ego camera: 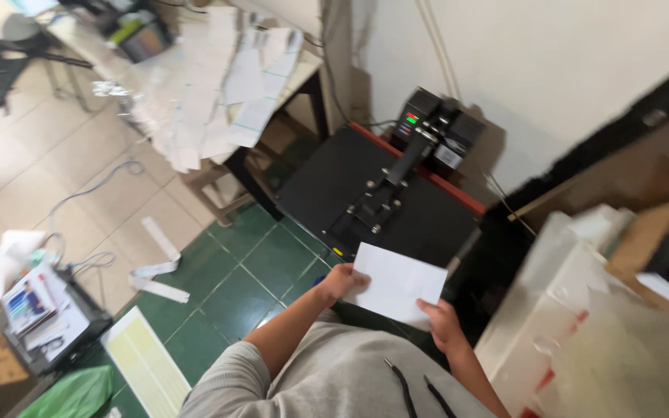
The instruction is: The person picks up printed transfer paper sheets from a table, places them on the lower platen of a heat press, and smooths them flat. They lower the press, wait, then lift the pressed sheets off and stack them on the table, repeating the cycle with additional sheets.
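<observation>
Paper sheet (395, 285): white, blank, rectangular, held in the air in front of the person's chest, just below the front edge of the heat press (365, 197). Long axis runs from upper left to lower right in view, roughly across the body; face tilted up toward the camera.

Largest to smallest around it:
- Floor (249, 271): green tiles under the press, beige tiles further left, strips of paper and a cable lying on it.
- Table (218, 77) at top, covered with a loose pile of white paper sheets.
- Heat press: black flat plate, red edge at the back, lever arm on top, control box behind it against the wall.
- White boxes (582, 310) at right, blurred.
- Printer (40, 317) at lower left with papers on top.

Grip:
- Left hand (340, 280) holds the sheet's left short edge, fingers curled round it, thumb side on top.
- Right hand (443, 321) holds the lower right corner, fingers closed on the edge, sheet above and left of them.

Sheet spans between both hands, taut, not touching the press.
</observation>
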{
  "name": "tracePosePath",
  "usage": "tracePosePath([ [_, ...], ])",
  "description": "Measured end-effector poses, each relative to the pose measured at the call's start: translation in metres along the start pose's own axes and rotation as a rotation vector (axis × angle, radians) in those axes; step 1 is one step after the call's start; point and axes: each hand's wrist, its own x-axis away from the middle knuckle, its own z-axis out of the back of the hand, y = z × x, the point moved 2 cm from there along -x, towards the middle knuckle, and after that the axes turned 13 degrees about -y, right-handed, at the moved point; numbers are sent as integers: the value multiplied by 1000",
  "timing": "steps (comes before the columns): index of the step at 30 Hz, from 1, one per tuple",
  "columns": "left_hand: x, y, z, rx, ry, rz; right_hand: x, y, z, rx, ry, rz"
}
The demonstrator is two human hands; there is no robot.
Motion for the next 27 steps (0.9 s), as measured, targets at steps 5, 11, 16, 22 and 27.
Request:
tracePosePath([
  [5, 17, 8, 33, -102, 79, -179, -27, -14, -16, -401, -86, 142],
  [11, 14, 47, 54, 521, 457, -407, -50, 7, -100, -111, -351, -308],
  [16, 20, 62, 32, 695, 293, -336, -80, 21, -191, 75, -765, -263],
  [22, 81, 74, 98, 745, 120, -132, -105, 32, -251, 146, -744, -345],
  [27, 109, 53, 149, 860, 125, -262, -117, 62, -308, -4, -737, -515],
])
